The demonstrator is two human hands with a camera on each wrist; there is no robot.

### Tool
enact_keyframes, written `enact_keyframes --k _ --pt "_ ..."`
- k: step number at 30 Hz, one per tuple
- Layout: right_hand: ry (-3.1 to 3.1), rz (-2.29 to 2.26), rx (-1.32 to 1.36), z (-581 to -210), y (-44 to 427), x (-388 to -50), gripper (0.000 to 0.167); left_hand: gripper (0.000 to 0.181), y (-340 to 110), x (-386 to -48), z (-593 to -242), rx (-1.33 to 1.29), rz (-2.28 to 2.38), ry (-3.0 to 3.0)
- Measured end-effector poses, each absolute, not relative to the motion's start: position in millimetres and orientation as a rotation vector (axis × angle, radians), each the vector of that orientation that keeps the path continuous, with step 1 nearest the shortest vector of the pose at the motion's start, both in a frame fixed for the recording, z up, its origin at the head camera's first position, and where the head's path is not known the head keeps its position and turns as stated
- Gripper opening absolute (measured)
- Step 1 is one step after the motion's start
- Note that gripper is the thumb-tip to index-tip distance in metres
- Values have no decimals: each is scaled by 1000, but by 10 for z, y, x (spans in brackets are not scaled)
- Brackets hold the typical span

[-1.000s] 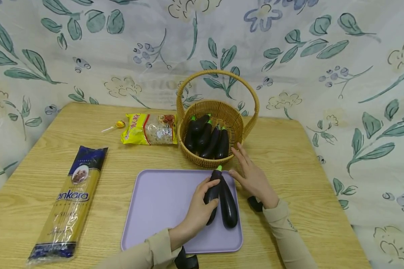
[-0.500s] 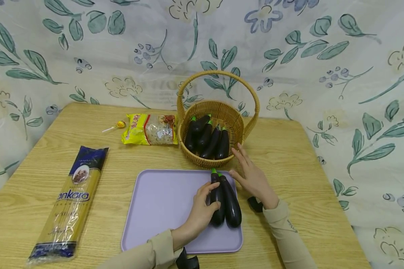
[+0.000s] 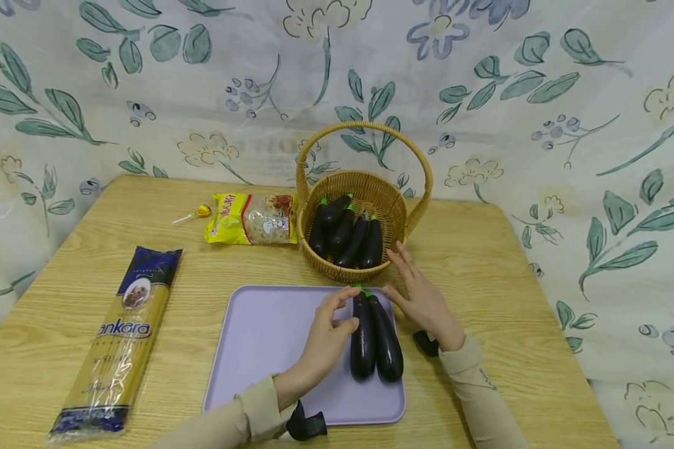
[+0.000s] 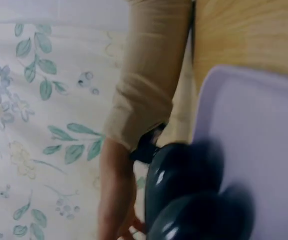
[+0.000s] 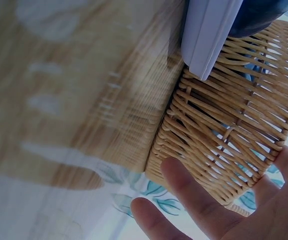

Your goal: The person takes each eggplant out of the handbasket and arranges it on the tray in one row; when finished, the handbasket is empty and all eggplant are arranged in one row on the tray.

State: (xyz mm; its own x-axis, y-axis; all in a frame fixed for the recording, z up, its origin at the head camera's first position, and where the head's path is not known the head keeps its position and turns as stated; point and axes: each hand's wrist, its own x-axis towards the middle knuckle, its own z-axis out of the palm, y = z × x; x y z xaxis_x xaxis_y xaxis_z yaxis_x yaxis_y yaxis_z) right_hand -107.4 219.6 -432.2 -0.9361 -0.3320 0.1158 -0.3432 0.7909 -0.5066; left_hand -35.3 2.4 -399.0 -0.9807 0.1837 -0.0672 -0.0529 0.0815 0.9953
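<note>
Lying side by side on the right of a lavender tray (image 3: pixel 258 337), two eggplants (image 3: pixel 362 343) rest just beside a person's left hand (image 3: pixel 322 337), its fingers loosely bent and gripping nothing, while the right hand (image 3: pixel 424 302), fingers spread, touches a wicker basket (image 3: pixel 345 273) holding more eggplants (image 3: pixel 355 242)

Bright head view; dim left wrist view with blurry eggplants (image 4: pixel 186 172).

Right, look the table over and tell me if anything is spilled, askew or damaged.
Nothing looks spilled or damaged. The two eggplants lie side by side on the tray, and the basket stands upright. At most, the spaghetti pack looks askew, slanting beside the squarely set tray.
</note>
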Motion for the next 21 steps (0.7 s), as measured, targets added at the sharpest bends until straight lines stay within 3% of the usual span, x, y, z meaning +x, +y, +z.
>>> enact_keyframes --k 7,21 --pt "-2953 836 573 -4323 2202 -1073 72 44 -45 -706 -3765 158 2167 2140" --pt "-2942 833 582 -4329 2213 -1077 73 32 -23 -1815 -3388 90 2354 2146"
